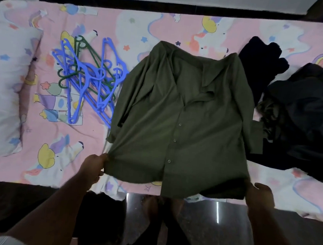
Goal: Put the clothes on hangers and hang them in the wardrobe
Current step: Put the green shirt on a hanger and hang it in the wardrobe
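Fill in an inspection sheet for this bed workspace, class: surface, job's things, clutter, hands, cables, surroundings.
Surface: bed with a pink unicorn-print sheet.
Job's things: green shirt spread flat, buttons up; pile of blue and green hangers to its left; dark clothes heaped to its right.
Clutter: pillow at the left end.
Hands: left hand pinches the shirt's near left hem corner; right hand grips the near right corner.
Cables: nothing seen.
Surroundings: pale wall beyond the bed, dark floor in front; no wardrobe in view.
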Demonstrator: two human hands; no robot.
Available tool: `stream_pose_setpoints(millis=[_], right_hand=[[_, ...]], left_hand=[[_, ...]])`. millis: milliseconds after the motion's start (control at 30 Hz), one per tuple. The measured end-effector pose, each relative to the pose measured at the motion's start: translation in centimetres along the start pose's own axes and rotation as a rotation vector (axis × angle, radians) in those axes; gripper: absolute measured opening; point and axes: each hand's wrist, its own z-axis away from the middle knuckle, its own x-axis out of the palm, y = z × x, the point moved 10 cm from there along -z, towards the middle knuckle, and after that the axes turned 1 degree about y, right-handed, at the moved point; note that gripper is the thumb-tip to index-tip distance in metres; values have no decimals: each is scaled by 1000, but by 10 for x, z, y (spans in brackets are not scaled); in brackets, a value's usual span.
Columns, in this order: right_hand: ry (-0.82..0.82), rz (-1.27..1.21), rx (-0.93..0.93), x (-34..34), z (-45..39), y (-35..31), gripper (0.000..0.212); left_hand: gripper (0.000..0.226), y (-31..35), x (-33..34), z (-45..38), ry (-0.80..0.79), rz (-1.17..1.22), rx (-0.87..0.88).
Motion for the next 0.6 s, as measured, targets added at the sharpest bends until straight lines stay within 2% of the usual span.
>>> stream_pose_setpoints(millis=[67,167,267,433,600], right_hand=[[18,169,-102,5,3,-8,54],[-22,187,-199,23,16,-30,54],[-49,238,-378,45,37,-69,42],[-88,378,-648,88,65,-130,44],[-151,290,-659,106,58,-176,48]], left_hand=[[36,15,-7,-2,146,-219,163],[40,34,-6,7,245,-267,283],[29,63,17,19,207,-270,446],[38,109,64,38,138,-318,658],[42,149,109,44,43,-275,704]])
